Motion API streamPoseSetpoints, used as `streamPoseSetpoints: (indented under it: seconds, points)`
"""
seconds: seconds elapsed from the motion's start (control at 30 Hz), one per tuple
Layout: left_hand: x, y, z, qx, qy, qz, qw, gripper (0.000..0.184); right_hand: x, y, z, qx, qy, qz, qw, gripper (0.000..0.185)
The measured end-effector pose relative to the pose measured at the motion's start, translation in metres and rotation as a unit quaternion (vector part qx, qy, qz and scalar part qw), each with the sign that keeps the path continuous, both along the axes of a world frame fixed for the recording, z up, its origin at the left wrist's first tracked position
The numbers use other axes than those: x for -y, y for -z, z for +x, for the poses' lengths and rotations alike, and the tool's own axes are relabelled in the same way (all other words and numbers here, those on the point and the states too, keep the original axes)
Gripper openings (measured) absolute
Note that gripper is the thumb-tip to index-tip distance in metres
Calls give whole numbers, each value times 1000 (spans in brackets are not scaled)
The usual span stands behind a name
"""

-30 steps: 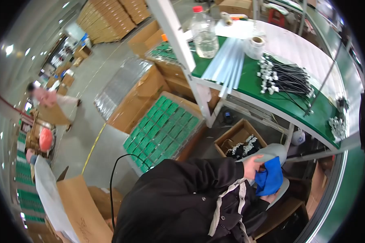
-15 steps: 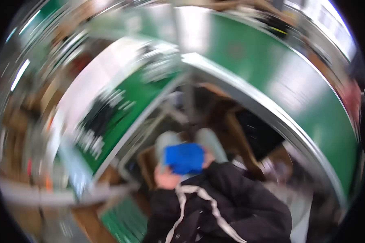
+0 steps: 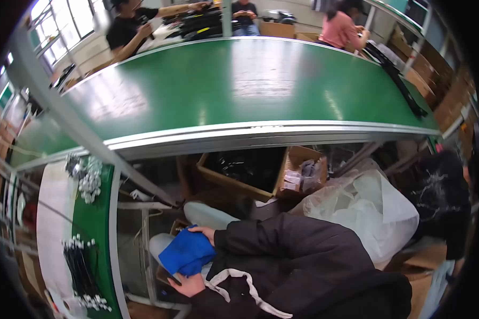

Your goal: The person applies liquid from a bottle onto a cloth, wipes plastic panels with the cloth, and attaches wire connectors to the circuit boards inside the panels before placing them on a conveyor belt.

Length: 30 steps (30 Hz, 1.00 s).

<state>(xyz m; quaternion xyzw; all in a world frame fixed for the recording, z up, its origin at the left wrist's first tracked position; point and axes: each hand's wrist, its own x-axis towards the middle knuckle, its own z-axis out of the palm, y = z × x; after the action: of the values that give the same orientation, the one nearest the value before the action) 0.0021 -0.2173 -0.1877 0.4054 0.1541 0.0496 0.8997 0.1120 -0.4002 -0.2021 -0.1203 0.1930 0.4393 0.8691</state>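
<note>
A crumpled blue cloth (image 3: 187,252) lies over my knees, between my two hands. My right hand (image 3: 203,233) grips its upper right edge, with the fingers partly over the fabric. At the cloth's lower edge my left hand (image 3: 189,285) holds it, the fingertips partly hidden beneath the blue material. My light grey trouser legs (image 3: 210,215) show behind and beside the cloth.
A long green table (image 3: 197,90) spans the front. On the left, a narrower green bench (image 3: 105,228) bears black cables (image 3: 81,271) with white connectors. Open cartons (image 3: 239,183) and a plastic bag (image 3: 367,212) are under and beside the table. A black-clothed person (image 3: 436,196) is at right; several people are beyond the table.
The view has swung right, from the cable bench and aisle to the long green table. The blue cloth stays in both hands and now appears left of centre.
</note>
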Motion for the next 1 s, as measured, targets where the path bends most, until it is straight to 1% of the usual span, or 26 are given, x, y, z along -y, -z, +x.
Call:
streamPoseSetpoints:
  seconds: [0.03, 0.1, 0.13, 0.2, 0.27, 0.3, 0.37, 0.4, 0.43, 0.47, 0.57, 0.6, 0.63, 0.7, 0.8, 0.9, 1.0]
  points:
    - [8, -20, -2, 9, -25, -234, 972, 57, -2, 8, 0, 4, 5, -9, 1000, 45]
    - [-1, 2, -3, 63, 54, -188, 979, 53, -3, 21, 2, 17, 7, -26, 999, 43]
    - [0, -1, -7, 20, 11, -151, 988, 54, -1, 11, 1, 23, 5, -52, 998, 45]
    - [11, -8, -6, -67, -71, -82, 992, 57, -1, 8, -1, 21, 7, -52, 998, 44]
    - [8, -4, -6, -109, -98, -103, 984, 60, 0, 10, 1, 26, 6, -43, 999, 43]
    - [3, 6, -7, -105, -82, -155, 979, 62, 2, 12, 1, 31, 5, -34, 999, 42]
    - [3, -8, -3, -87, -43, -239, 966, 65, 4, 11, 3, 37, 4, -27, 999, 42]
    - [15, -43, 0, -75, -23, -272, 959, 67, 3, 10, 2, 38, 4, -30, 999, 42]
    - [20, -62, 1, -63, -2, -304, 951, 68, 4, 5, 2, 38, 3, -33, 999, 43]
    - [14, -56, -3, -134, -27, -273, 952, 70, 4, 1, 2, 43, -4, -32, 999, 44]
    - [11, -33, 2, -71, -40, -363, 928, 70, 6, -8, 0, 58, -39, -21, 997, 47]
    - [13, -39, 2, -44, -4, -348, 937, 66, 7, -10, 1, 67, -54, -12, 996, 47]
    - [16, -49, 3, -36, -4, -328, 944, 60, 7, -12, 1, 75, -69, 0, 995, 48]
    - [16, -36, 1, -107, -79, -321, 938, 58, 7, -19, -2, 88, -105, 5, 991, 51]
    - [14, -34, 3, -80, -51, -333, 938, 58, 8, -41, -6, 112, -122, -25, 986, 53]
    - [18, -47, 1, -92, -62, -338, 935, 60, 7, -27, -3, 96, -125, -44, 987, 52]
    - [17, -40, 3, -58, -39, -315, 946, 60, 7, -32, -7, 79, -106, -47, 990, 52]
